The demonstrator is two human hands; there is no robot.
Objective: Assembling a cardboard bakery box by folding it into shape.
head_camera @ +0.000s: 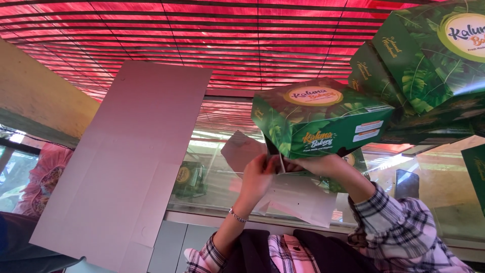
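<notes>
My left fingers and right fingers pinch the box's underside flaps. I judge I'm folding it shut. Next, the flaps need tucking in squarely.

Red striped cover over the whole top, crossed by thin dark lines, glowing with warm light. Dull yellow wall at the left, with a dark green edge under it. Big flat grey cardboard sheet slanting down the left side. Pink flowery cloth just beside the sheet's lower left edge. Long glass pane across the middle, shiny, full of bright spots and red reflections. Pale grey-blue panels below the glass. Pile of green leafy boxes up at the right. Small dark flat thing by the glass at the right, too blurry to tell.
</notes>
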